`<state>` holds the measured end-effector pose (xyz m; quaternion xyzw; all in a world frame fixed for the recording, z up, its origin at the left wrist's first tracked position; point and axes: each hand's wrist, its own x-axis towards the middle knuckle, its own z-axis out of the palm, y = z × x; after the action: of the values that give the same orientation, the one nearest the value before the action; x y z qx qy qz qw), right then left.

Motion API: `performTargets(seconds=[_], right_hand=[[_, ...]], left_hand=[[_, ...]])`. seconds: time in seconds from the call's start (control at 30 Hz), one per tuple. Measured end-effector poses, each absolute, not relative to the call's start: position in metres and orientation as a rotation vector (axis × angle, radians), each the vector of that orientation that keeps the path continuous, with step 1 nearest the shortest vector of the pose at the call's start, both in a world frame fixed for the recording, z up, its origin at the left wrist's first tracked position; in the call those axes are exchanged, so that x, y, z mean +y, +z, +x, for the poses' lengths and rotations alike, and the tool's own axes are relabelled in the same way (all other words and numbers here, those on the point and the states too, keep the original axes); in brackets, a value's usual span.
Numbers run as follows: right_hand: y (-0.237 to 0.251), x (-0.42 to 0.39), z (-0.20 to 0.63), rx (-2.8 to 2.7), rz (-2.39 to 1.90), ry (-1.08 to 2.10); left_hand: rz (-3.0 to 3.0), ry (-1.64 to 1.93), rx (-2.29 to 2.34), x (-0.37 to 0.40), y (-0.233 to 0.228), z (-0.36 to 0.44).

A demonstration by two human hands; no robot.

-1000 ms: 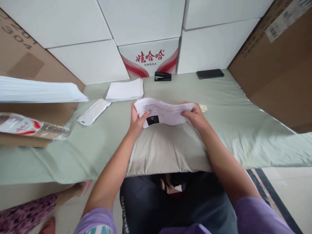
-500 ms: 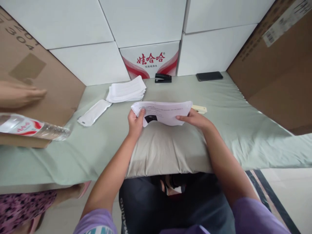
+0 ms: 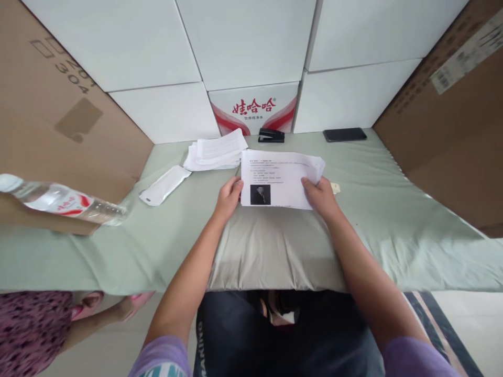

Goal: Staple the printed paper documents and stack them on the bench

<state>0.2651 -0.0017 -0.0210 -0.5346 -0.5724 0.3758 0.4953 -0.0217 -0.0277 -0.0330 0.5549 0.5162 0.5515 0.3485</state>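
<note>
A stack of printed sheets with a dark picture at its lower left is between my two hands, above the front of the green-covered surface. My left hand is closed at the left edge, its thumb along the rim and the other fingers partly hidden. At the right side, my right hand grips the sheets, thumb on top and fingers behind. Part of a pale yellow item peeks out beside the right hand. Behind the sheets to the left lies another pile of papers.
A black stapler and a dark phone lie near the white boxes. On the left are a white pouch, a water bottle and a cardboard box. Another carton stands right. A person's leg shows lower left.
The sheets have gone from curved and tilted to flatter, their printed face showing more. My left hand has shifted to their edge. Another person's hand at the left has left the view.
</note>
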Motion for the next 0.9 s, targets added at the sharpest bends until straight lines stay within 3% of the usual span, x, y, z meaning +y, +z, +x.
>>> performTargets(seconds=[0.17,0.3,0.43,0.9], right_hand=[[-0.032,-0.001,0.254,-1.081,-1.16,1.011],[-0.03,-0.006,0.244,-0.947,-1.108,1.097],[-0.024,-0.01,0.242,-0.883,-1.095,1.101],[-0.023,-0.011,0.241,-0.847,-1.122,1.112]], left_hand=[[1.688,1.361,1.834,0.013,-0.033,-0.057],[2.008,0.824,2.164,0.056,-0.022,-0.088],[2.044,0.407,2.121,0.075,-0.021,-0.106],[2.137,0.476,2.209,0.063,-0.02,-0.131]])
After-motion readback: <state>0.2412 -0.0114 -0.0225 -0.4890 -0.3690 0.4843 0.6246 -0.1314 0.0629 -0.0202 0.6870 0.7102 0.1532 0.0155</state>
